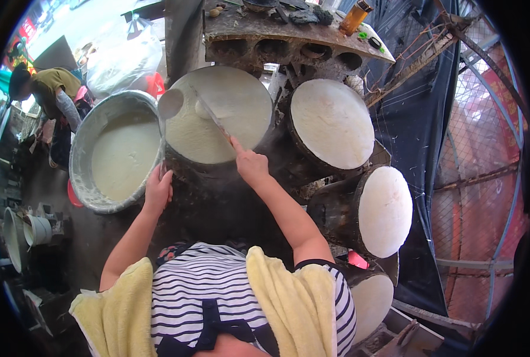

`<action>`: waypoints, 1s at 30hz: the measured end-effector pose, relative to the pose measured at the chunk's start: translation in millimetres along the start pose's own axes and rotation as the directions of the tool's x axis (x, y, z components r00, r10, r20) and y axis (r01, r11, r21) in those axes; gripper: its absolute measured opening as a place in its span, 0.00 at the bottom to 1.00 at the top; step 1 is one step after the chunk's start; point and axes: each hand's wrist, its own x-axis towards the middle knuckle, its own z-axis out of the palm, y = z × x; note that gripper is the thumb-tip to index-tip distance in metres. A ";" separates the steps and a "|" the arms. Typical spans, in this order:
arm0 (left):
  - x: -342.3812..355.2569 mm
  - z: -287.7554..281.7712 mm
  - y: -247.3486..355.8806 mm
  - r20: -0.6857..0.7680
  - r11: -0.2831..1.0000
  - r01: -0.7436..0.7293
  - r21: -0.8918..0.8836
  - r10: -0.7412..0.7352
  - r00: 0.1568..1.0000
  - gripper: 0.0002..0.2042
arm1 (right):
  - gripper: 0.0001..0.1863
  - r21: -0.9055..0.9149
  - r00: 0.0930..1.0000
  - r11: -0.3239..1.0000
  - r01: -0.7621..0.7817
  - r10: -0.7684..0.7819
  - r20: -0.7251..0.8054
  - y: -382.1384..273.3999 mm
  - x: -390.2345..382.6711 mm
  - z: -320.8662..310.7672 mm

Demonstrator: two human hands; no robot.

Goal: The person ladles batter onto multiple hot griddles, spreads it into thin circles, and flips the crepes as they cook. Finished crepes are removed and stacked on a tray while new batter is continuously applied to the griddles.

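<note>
My left hand [158,189] is closed around the handle of a ladle [170,104], whose round bowl is raised between the tub and the round pan. Beside that hand stands a large grey tub [80,156] of creamy white batter [127,152]. My right hand [252,166] grips a long thin stick-like tool [218,123] slanting over the round pan [271,119]. A pale wet layer [235,95] covers the pan; a lighter round patch lies by the tool. I cannot tell whether the tool's far end touches the layer.
Several drums with white round tops curve along my right, including one [333,124] and another [386,212]. Behind the pan is a sooty ledge [241,24] with an amber bottle [355,18]. Another person [57,95] bends at far left. White buckets [38,230] stand lower left.
</note>
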 end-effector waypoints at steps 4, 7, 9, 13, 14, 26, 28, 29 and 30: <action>57.5 6.3 -6.9 -0.023 0.833 -0.331 0.444 0.380 0.925 0.21 | 0.28 0.319 0.957 0.909 -0.268 0.291 -0.025 -11.9 -35.7 -10.6; 99.3 9.2 -32.5 0.063 0.549 -0.596 0.587 0.702 0.709 0.23 | 0.28 0.722 0.886 0.635 -0.274 0.459 -0.067 -27.6 -77.2 53.1; 94.9 8.2 -27.6 0.074 0.623 -0.468 0.627 0.550 0.832 0.24 | 0.28 0.891 0.822 0.219 -0.398 0.515 0.241 -77.0 -90.4 33.5; 73.5 2.6 -11.9 0.151 0.603 -0.392 0.695 0.410 0.900 0.22 | 0.29 0.924 0.826 -0.170 -0.344 0.414 0.383 -145.7 -83.5 36.8; 68.8 0.3 -11.8 0.169 0.622 -0.394 0.677 0.390 0.905 0.21 | 0.29 0.914 0.836 -0.242 -0.327 0.376 0.399 -157.0 -76.3 41.1; -7.6 -39.8 68.9 0.716 -0.201 0.737 -0.645 0.178 0.675 0.16 | 0.24 0.931 0.888 0.349 -0.105 0.454 -0.069 -141.3 -87.3 25.6; -15.8 -47.3 72.0 0.695 -0.205 0.748 -0.631 0.279 0.662 0.18 | 0.23 0.791 0.877 0.605 -0.091 0.425 -0.224 -108.4 -88.7 18.8; -20.4 -48.8 74.2 0.693 -0.201 0.761 -0.617 0.320 0.646 0.20 | 0.23 0.631 0.879 0.768 -0.109 0.371 -0.299 -96.7 -87.0 12.1; -24.6 -52.2 80.3 0.674 -0.162 0.728 -0.666 0.287 0.680 0.18 | 0.24 0.457 0.927 0.874 -0.168 0.298 -0.229 -87.0 -85.8 6.0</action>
